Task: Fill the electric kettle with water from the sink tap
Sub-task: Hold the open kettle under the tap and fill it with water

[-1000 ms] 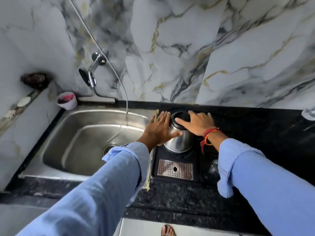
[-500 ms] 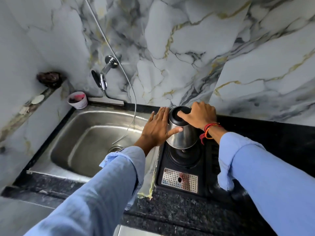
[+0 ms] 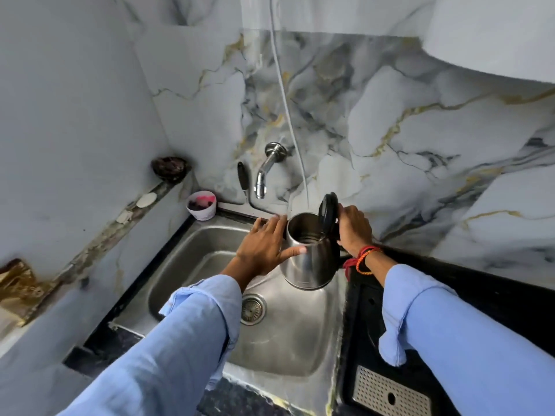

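The steel electric kettle (image 3: 310,265) hangs in the air over the right side of the sink (image 3: 288,349), its black lid (image 3: 328,212) flipped up and its inside showing. My right hand (image 3: 354,228) grips the kettle's handle behind the lid. My left hand (image 3: 264,246) lies flat against the kettle's left side, thumb across the front. The chrome tap (image 3: 264,172) sticks out of the marble wall, up and to the left of the kettle. No water runs from it.
A black base tray with a perforated drip grate (image 3: 390,394) sits on the dark counter right of the sink. A white cup with pink contents (image 3: 201,205) stands at the sink's back-left corner. A thin white cord (image 3: 288,109) hangs down the wall.
The kettle has been lifted off its base and carried left over the sink, and its lid has swung open. Both hands moved with it.
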